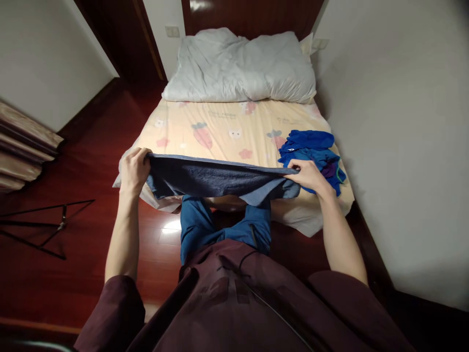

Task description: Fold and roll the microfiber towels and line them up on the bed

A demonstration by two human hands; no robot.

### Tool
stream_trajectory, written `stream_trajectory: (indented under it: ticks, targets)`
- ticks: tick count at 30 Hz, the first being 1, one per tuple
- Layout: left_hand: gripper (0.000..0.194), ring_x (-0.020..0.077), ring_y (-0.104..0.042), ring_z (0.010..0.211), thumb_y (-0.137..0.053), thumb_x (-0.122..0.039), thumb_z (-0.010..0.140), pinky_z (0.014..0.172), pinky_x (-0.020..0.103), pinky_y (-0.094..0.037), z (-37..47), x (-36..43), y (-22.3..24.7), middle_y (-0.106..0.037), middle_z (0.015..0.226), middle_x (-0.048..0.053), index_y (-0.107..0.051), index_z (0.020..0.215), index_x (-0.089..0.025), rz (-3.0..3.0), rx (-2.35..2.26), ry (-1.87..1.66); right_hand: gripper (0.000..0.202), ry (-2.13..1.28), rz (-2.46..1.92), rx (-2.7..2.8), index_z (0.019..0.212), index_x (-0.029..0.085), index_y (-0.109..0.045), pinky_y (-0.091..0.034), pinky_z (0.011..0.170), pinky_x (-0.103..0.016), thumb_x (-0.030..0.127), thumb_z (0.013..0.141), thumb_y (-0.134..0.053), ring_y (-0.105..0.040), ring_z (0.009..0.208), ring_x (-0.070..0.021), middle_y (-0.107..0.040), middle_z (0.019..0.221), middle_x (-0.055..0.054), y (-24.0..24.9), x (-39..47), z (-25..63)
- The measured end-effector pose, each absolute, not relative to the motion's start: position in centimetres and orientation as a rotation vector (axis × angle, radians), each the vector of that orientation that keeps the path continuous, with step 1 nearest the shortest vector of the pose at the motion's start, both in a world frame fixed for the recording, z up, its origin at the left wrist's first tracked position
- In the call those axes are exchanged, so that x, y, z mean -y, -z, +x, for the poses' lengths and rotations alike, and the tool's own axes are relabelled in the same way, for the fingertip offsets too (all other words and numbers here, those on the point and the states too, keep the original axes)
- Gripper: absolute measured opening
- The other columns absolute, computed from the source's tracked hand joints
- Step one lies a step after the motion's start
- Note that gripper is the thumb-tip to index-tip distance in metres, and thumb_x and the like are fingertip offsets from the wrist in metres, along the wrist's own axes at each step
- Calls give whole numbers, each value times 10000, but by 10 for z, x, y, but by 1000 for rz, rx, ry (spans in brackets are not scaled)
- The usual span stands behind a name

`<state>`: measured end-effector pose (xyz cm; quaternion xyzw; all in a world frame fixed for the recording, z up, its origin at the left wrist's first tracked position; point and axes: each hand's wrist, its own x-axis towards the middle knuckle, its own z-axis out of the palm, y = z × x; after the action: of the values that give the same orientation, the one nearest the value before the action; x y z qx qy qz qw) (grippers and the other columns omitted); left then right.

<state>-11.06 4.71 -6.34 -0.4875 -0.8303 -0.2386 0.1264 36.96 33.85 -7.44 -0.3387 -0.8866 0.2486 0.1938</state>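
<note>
A dark blue-grey cloth (pixel 216 178) hangs stretched between my two hands, over the near edge of the bed. My left hand (pixel 135 168) is closed on its left top corner. The right end of the top edge is pinched in my right hand (pixel 308 175). The lower edge of the cloth hangs loose and uneven, with a lighter flap folded near the right. Just beyond my right hand, a crumpled heap of bright blue clothes (pixel 311 142) with a bit of purple lies on the bed.
The bed (pixel 176 129) has a yellow patterned sheet, and a folded pale quilt (pixel 242 68) lies at its head. A wall runs along the right. Black tripod legs (pixel 32 224) stand on the floor at left, near a curtain (pixel 22 146).
</note>
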Motion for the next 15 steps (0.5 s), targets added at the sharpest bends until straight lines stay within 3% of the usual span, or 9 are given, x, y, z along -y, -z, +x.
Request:
stream_trajectory:
  ticks: [6, 11, 15]
  targets:
    - [382, 167, -656, 1012, -464, -154, 796, 929, 326, -507, -140, -29, 66, -730, 1095, 52, -731, 1069, -173, -1755, 2224, 845, 466, -627, -998, 2449, 648, 206, -590, -377, 592, -267, 621, 751, -774, -545, 625, -163, -614, 647, -4, 74, -344, 382]
    - [397, 157, -682, 954, -449, -156, 775, 850, 302, -508, -156, -16, 76, -756, 1020, 15, -776, 999, -186, -1680, 2244, 942, 578, -782, -1025, 2551, 708, 203, -696, -457, 629, -291, 775, 683, -773, -633, 703, -213, -711, 738, -48, 74, -353, 399]
    - [340, 168, -690, 914, -521, -189, 827, 840, 273, -500, -165, -21, 79, -776, 994, 29, -792, 1032, -171, -1558, 2288, 962, 579, -694, -1112, 2495, 750, 200, -738, -479, 639, -302, 771, 671, -789, -659, 696, -222, -729, 719, -61, 76, -369, 403]
